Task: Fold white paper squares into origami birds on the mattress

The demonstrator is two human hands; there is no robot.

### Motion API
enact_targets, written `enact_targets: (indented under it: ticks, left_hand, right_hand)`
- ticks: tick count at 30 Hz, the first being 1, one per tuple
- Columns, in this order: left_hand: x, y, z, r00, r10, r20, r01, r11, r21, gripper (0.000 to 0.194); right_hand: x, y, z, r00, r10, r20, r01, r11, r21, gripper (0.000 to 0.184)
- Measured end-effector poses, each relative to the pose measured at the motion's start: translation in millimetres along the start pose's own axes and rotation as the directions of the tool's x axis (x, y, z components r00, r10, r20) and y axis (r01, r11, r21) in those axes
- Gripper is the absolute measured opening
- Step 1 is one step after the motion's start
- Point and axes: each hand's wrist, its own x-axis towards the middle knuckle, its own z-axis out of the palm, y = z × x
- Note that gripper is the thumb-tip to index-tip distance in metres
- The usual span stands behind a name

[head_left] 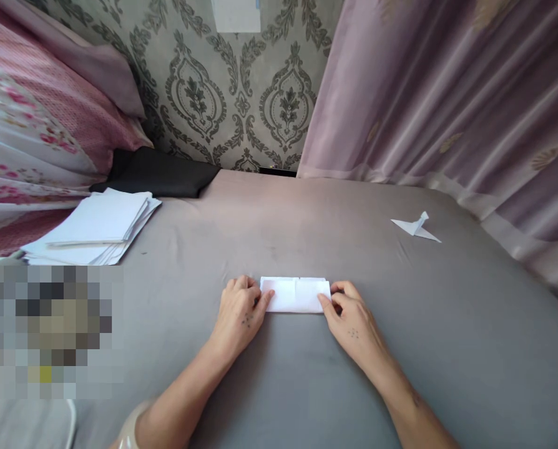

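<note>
A white sheet of paper, folded into a narrow rectangle with a crease down its middle, lies crosswise between my hands on the grey cloth. My left hand pinches its left end, thumb on top and the other fingers curled at the edge. At the opposite end my right hand grips the paper the same way, thumb over the corner. The undersides of the fingers are partly hidden. Farther off to the right sits a folded paper bird with pointed wings, touched by neither hand.
A stack of white paper lies at the left, in front of a black folded item. Pink curtains hang at the right, with patterned wallpaper behind. A white cable and a pixelated patch are at lower left.
</note>
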Motion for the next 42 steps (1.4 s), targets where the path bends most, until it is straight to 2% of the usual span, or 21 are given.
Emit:
enact_targets:
  ticks: [8, 21, 25, 32, 42]
  left_hand:
    - [3.5, -0.1, 2.2, 1.000, -0.002, -0.014, 0.003, 0.999, 0.041, 0.043]
    - [4.9, 5.0, 2.3, 0.999, 0.031, -0.033, -0.026, 0.990, 0.138, 0.042]
    - [5.3, 6.1, 1.8, 1.000, 0.006, 0.000, -0.006, 0.987, 0.163, 0.042]
    - [8.3, 10.7, -3.6, 0.990, -0.076, 0.118, 0.051, 0.979, 0.199, 0.044]
    - [8.1, 9.7, -1.2, 0.991, -0.073, 0.109, 0.047, 0.975, 0.218, 0.043]
  right_hand:
    - [3.8, -5.7, 7.4, 0.995, 0.005, -0.097, -0.021, 0.987, -0.160, 0.040]
    - [5.5, -5.7, 10.2, 0.997, -0.017, -0.081, -0.010, 0.947, -0.322, 0.040]
    - [5.1, -5.5, 11.6, 0.997, -0.018, -0.073, -0.009, 0.937, -0.350, 0.042]
    - [6.3, -8.2, 11.2, 0.999, 0.045, -0.019, -0.049, 0.919, -0.391, 0.040]
    - [6.4, -12.0, 8.6, 0.997, 0.078, 0.004, -0.068, 0.895, -0.440, 0.038]
